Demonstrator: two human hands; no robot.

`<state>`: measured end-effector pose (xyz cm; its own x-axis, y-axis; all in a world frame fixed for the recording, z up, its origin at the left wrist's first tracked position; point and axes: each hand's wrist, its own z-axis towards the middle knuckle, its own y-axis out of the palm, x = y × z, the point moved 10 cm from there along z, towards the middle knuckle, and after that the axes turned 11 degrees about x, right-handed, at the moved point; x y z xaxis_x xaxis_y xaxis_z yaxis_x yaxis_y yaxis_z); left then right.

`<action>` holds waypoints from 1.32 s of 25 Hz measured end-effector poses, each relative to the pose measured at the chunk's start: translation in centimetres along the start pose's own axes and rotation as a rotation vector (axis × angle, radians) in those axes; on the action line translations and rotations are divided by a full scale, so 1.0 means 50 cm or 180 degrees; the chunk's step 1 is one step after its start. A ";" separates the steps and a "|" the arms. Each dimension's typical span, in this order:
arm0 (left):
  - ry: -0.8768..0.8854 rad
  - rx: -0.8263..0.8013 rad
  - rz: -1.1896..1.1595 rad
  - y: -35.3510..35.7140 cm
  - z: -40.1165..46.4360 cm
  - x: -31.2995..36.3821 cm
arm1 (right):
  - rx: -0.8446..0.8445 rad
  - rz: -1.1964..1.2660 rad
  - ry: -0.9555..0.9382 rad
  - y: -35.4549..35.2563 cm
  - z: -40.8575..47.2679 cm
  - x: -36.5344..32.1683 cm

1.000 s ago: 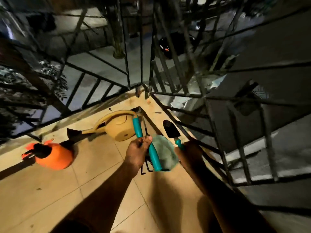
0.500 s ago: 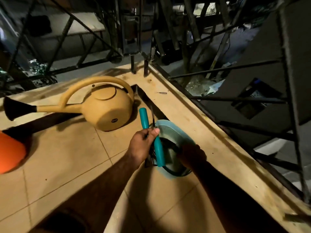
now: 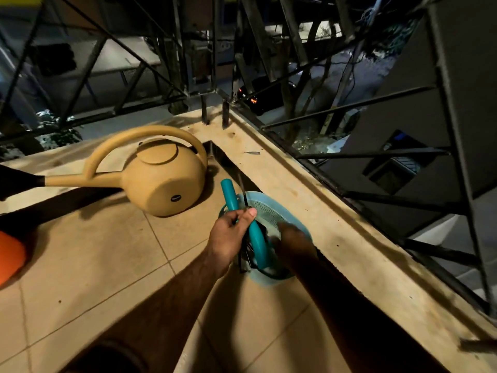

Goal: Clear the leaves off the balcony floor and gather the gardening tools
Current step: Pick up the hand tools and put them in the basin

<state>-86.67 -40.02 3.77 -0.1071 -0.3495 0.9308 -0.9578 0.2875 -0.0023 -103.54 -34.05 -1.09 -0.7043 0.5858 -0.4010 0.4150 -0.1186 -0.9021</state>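
While the left hand [image 3: 231, 232] grips the teal-handled tool [image 3: 250, 227] over the teal basket [image 3: 282, 211] by the ledge, it could slip and miss. The right hand [image 3: 293, 243] is too blurry to tell.

- watering can [image 3: 161, 181]: small dark oval badge low on its body, light lettering inside, too small and blurred to read
- no other text legible

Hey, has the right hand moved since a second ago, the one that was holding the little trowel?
Yes. The right hand has gone down into the teal basket by the ledge; earlier it held the trowel up above the basket. The trowel is not clearly visible now.
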 end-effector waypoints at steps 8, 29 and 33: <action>-0.0045 0.0368 0.0021 0.015 0.010 -0.022 | -0.0846 0.2559 -0.0016 -0.109 -0.109 -0.131; -0.0711 0.0357 -0.0850 -0.007 -0.021 -0.033 | 0.0113 -0.0334 -0.0107 0.048 -0.051 0.011; -0.0760 0.0290 -0.0956 0.000 -0.016 -0.041 | 0.0516 0.1303 0.0220 -0.053 -0.040 -0.003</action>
<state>-86.25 -38.60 2.15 0.1328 -0.6068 0.7837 -0.9745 0.0643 0.2150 -103.35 -32.22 1.68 -0.4582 0.5160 -0.7238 0.5522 -0.4728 -0.6867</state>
